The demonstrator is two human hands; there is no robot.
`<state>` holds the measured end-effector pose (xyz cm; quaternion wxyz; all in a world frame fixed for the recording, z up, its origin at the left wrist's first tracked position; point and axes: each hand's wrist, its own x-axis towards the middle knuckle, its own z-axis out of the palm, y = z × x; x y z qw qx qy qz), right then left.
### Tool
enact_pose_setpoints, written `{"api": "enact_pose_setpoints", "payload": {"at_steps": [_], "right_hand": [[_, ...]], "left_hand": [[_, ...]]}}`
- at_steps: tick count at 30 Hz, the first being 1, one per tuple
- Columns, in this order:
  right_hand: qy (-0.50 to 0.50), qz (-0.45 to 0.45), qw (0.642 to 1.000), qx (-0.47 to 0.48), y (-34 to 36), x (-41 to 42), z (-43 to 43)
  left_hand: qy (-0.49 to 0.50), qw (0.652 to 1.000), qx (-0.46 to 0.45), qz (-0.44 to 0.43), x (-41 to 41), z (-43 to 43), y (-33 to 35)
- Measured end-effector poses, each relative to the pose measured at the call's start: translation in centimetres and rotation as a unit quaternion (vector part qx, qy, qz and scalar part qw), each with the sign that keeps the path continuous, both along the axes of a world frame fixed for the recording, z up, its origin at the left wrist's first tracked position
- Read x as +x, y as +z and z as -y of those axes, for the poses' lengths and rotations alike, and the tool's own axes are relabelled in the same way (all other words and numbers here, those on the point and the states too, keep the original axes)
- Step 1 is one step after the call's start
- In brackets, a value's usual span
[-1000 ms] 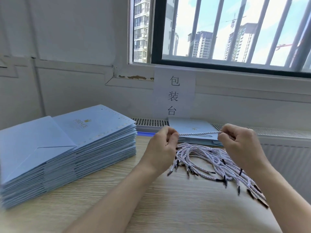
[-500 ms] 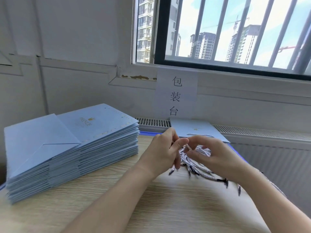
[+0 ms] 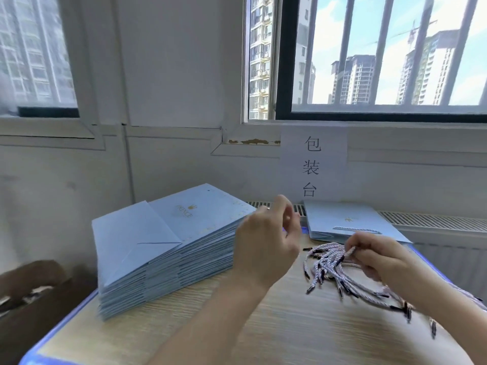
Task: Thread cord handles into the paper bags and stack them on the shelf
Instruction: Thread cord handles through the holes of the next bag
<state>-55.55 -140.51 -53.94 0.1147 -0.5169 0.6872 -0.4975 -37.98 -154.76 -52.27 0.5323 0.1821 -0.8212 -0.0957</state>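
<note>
The right hand (image 3: 379, 255) pinches one white twisted cord (image 3: 350, 251) by its end, above the loose dark-tipped cords (image 3: 329, 271) at three o'clock on the table (image 3: 263, 325). The left hand (image 3: 266, 241), loosely curled and empty, hovers beside the flat pale-blue bags (image 3: 168, 248) stacked at nine o'clock.

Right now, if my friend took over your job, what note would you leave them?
Left grip: empty, fingers loosely curled, beside the bag stack.
Right grip: pinches one cord end above the cord pile.
Done: one bag with a cord handle lies flat behind the pile.
To do: thread the stack's bags, then shelve them; no shelf in view.
</note>
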Motion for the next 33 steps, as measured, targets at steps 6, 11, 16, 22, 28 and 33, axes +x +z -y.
{"api": "enact_pose_setpoints", "payload": {"at_steps": [6, 11, 16, 22, 28, 33], "right_hand": [[-0.048, -0.112, 0.992, 0.012, 0.9, 0.2, -0.6], [-0.062, -0.118, 0.991, 0.014, 1.1, 0.4, -1.0], [-0.081, -0.109, 0.991, -0.008, 1.1, 0.1, -1.3], [-0.054, -0.091, 0.990, -0.093, 1.8, 0.7, -1.6], [0.006, -0.354, 0.911, -0.211, 3.1, 4.3, -3.3], [-0.004, -0.393, 0.902, -0.179, 2.2, 4.9, -2.2]], "left_hand": [[0.287, 0.922, 0.006, 0.260, 7.3, 4.6, 1.2], [0.269, 0.905, 0.010, 0.330, 10.3, 4.4, 0.5], [0.197, 0.939, -0.115, 0.259, 12.7, 3.7, 0.1], [0.048, 0.894, -0.419, 0.149, 13.6, 2.0, 5.3], [-0.015, 0.870, -0.482, 0.107, 10.9, -0.1, 10.5], [-0.030, 0.862, -0.495, 0.105, 8.1, 0.8, 12.8]]}}
